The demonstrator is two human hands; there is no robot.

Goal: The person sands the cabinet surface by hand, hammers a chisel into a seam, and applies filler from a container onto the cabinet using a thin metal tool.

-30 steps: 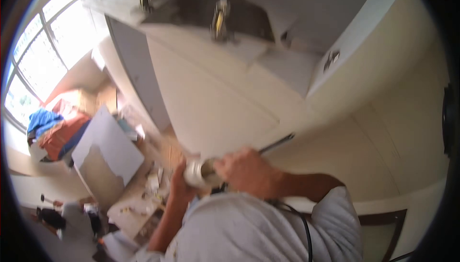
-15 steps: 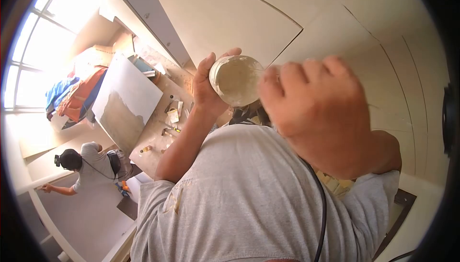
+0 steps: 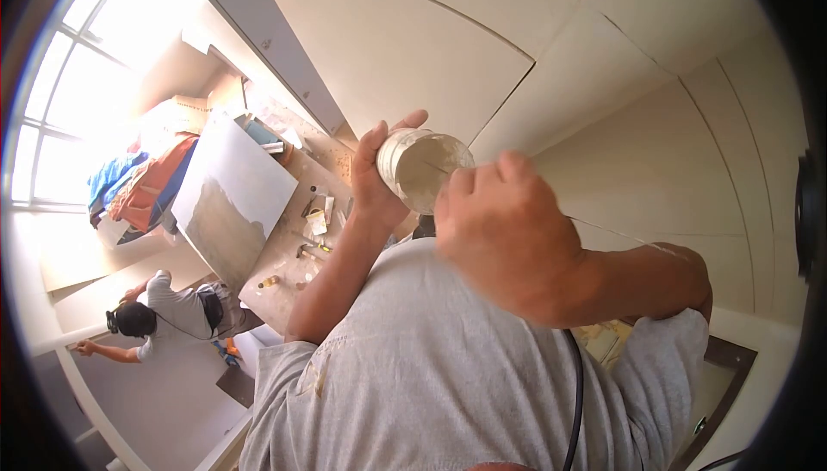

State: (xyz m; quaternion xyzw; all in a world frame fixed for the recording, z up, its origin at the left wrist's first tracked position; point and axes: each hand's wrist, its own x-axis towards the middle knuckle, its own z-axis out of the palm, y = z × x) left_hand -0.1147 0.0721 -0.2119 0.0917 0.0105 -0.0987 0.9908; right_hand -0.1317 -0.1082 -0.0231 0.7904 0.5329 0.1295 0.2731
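Observation:
My left hand (image 3: 372, 180) is wrapped round a small round tub (image 3: 389, 161), its thumb and fingers gripping the outside. The tub is tipped so its mouth faces me; its rim and walls are smeared with a pale, creamy paste. My right hand (image 3: 514, 238) is closed at the tub's right edge, knuckles towards me. From its fingers a thin stick-like tool (image 3: 438, 168) reaches into the tub. The fingers hide the rest of that tool, so its exact kind does not show.
Large pale panels (image 3: 405, 31) with dark seams stand ahead. At left, a partly grey-coated white board (image 3: 237, 187) leans beside a bench (image 3: 276, 274) with a hammer (image 3: 308, 251) and small tools. A co-worker (image 3: 181, 307) bends lower left. A black cable (image 3: 575, 385) hangs down my shirt.
My right hand has come left and down from beside the tub to its mouth, with the thin tool now inside. The tub has tilted and shifted slightly down; my view has shifted a little.

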